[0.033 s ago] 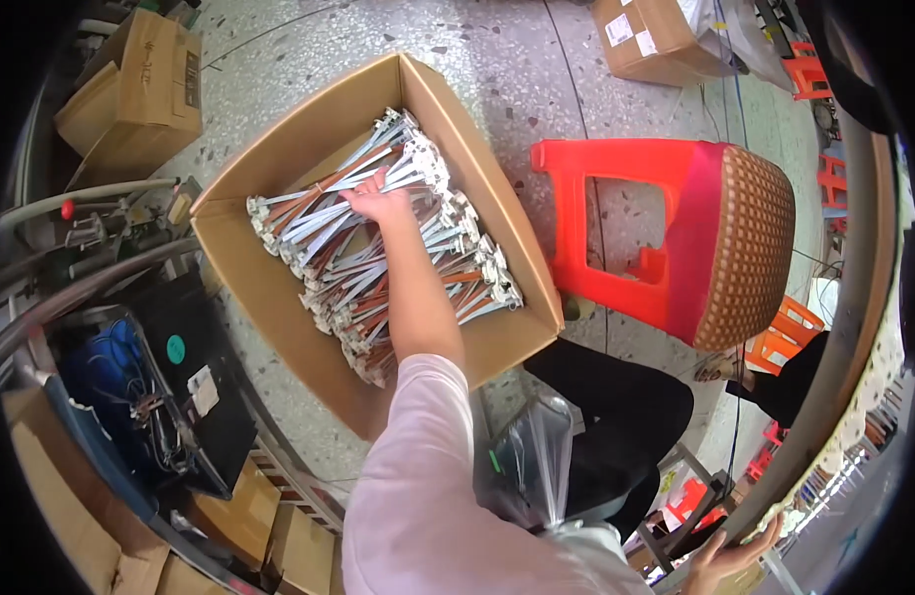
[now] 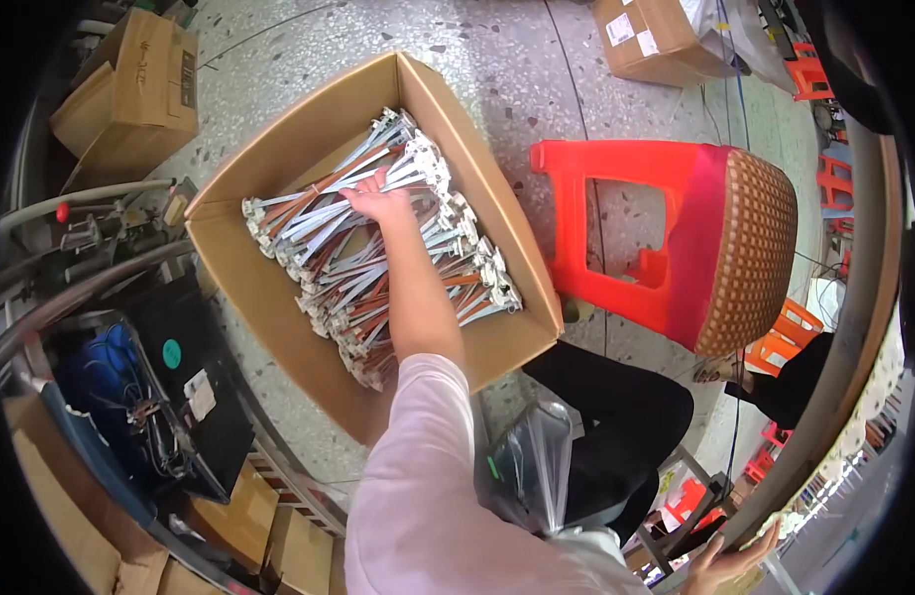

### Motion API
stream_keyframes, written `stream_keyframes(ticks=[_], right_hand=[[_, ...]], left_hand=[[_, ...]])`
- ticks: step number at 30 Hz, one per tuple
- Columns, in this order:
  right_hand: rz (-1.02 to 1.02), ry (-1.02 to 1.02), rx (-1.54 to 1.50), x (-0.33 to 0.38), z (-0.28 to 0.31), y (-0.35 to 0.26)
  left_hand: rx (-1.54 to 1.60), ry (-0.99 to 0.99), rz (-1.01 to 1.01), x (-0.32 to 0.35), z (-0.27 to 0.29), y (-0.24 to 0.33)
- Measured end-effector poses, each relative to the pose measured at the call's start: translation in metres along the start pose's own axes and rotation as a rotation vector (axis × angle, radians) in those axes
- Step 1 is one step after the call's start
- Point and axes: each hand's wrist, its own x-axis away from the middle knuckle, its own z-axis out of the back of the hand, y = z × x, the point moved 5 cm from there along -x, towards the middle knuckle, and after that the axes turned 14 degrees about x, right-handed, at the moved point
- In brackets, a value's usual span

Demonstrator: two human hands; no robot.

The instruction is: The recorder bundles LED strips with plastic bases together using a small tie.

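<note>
Inside a large open cardboard box (image 2: pixel 269 322), my left hand (image 2: pixel 380 201) is closed around part of a bundle of thin wire strips (image 2: pixel 324 223). Its fingers curl over the strips, partly hiding what they grip. The strips are white, grey and brown, with white connectors (image 2: pixel 423 164) clustered at their ends. Several more such bundles (image 2: pixel 363 297) fill the box beneath my forearm. At the lower right, my right hand (image 2: pixel 733 567) lies against the table edge (image 2: pixel 775 486), thumb and fingers apart. Something pale is by its fingertips, too small to name.
Right of the box lies a red plastic stool (image 2: pixel 616 233) with a woven brown seat cover. Cartons (image 2: pixel 145 89) stand at the far left, and another carton (image 2: pixel 656 40) at the back right. A black case (image 2: pixel 195 397) is at the left. Cables cross the speckled floor. Another person's leg (image 2: pixel 790 382) shows right.
</note>
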Motion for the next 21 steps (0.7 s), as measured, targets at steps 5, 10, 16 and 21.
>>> stream_keyframes(ticks=[5,10,16,21], right_hand=[[0.034,-0.050,0.312,-0.014,0.015,-0.025],[-0.058,0.041,0.224,-0.008,0.002,-0.021],[-0.030,-0.013,0.000,-0.003,0.015,0.000],[-0.056,0.030,-0.142,-0.025,0.014,-0.006]], left_hand=[[0.043,0.147,0.061,0.022,0.038,-0.035],[0.085,0.072,0.136,0.018,0.056,-0.026],[-0.238,0.088,0.365,0.067,0.018,-0.048],[-0.720,0.148,0.383,0.082,0.030,0.013]])
